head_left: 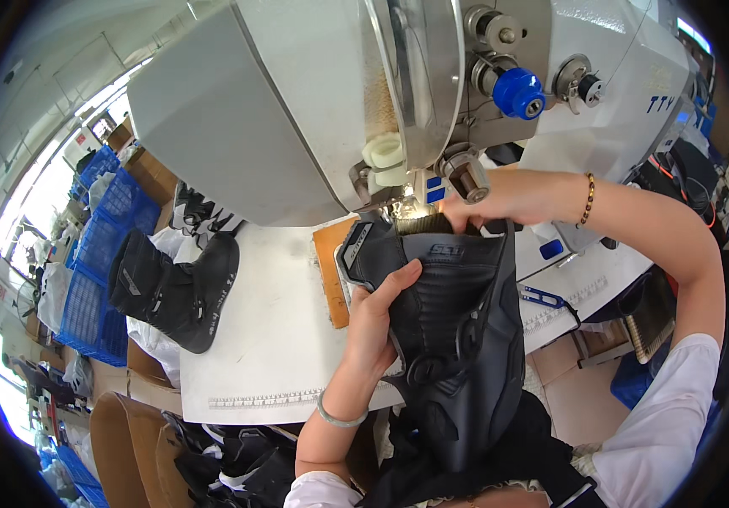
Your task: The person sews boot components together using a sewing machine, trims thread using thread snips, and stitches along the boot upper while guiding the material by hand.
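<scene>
One person's two bare hands work with one black boot [453, 330] at one large grey-white sewing machine [288, 110]. The boot is in the centre, its open top edge beneath the machine's head, close to the lit needle area, and its lower part pointing toward the person's body. Two round dials show on its side.

The left hand [371, 320] grasps the boot's left edge, its thumb laid flat on the front and its other fingers mostly hidden behind. The right hand [487, 199] reaches around to the top rim, fingers bent down at the opening; their tips are hidden, so whether they pinch the material cannot be told. Each wrist wears one band: a pale bangle [341, 418] on the left, a dark beaded bracelet [588, 199] on the right.

A second black boot [165, 292] is on the white table [271, 339], well to the left. Two printed ruler strips [263, 399] mark the tabletop, and one pair of blue snips [542, 296] lies to the right of the held boot.
</scene>
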The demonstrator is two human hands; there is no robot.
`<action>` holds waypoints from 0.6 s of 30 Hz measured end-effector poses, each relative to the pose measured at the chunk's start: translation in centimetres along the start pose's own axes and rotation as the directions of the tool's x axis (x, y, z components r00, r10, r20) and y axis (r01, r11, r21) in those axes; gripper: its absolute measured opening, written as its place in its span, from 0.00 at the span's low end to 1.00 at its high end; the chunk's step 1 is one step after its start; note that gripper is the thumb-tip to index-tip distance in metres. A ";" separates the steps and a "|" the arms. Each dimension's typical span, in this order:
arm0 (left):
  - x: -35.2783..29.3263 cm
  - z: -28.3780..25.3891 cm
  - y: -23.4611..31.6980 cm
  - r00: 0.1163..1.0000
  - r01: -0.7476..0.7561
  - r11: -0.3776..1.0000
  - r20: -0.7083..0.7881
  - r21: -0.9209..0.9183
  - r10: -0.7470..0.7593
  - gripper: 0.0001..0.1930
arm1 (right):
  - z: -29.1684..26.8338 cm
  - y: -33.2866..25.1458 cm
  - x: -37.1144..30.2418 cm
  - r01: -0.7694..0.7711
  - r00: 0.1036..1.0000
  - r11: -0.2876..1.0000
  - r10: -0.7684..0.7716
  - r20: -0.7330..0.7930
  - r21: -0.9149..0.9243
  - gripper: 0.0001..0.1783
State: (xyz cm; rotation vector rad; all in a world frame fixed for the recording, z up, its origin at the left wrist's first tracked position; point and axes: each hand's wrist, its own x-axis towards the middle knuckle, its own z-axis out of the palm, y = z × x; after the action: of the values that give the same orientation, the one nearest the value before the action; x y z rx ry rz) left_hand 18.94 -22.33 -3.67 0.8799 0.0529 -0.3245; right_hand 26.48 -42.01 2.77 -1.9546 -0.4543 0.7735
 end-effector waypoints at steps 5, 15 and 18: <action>-0.2 1.0 -0.2 0.987 -0.157 0.986 -0.010 0.053 0.158 0.12 | -0.2 -0.5 0.1 0.025 0.985 0.997 -0.037 -0.171 -0.072 0.12; 1.5 0.1 -0.9 0.954 -0.260 0.966 -0.160 -0.013 0.254 0.12 | 0.6 0.6 0.6 0.175 0.929 0.959 -0.235 -0.285 -0.222 0.16; 1.5 -0.5 -1.0 0.957 -0.274 0.962 -0.102 -0.011 0.272 0.12 | 0.8 1.4 0.8 0.257 0.889 0.949 -0.305 -0.340 -0.181 0.16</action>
State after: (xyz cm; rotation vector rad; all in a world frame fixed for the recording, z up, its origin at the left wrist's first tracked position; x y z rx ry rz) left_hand 20.11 -22.92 -4.96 0.8657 0.0272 -0.0211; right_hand 26.57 -41.67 1.04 -2.0367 -0.5561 0.1889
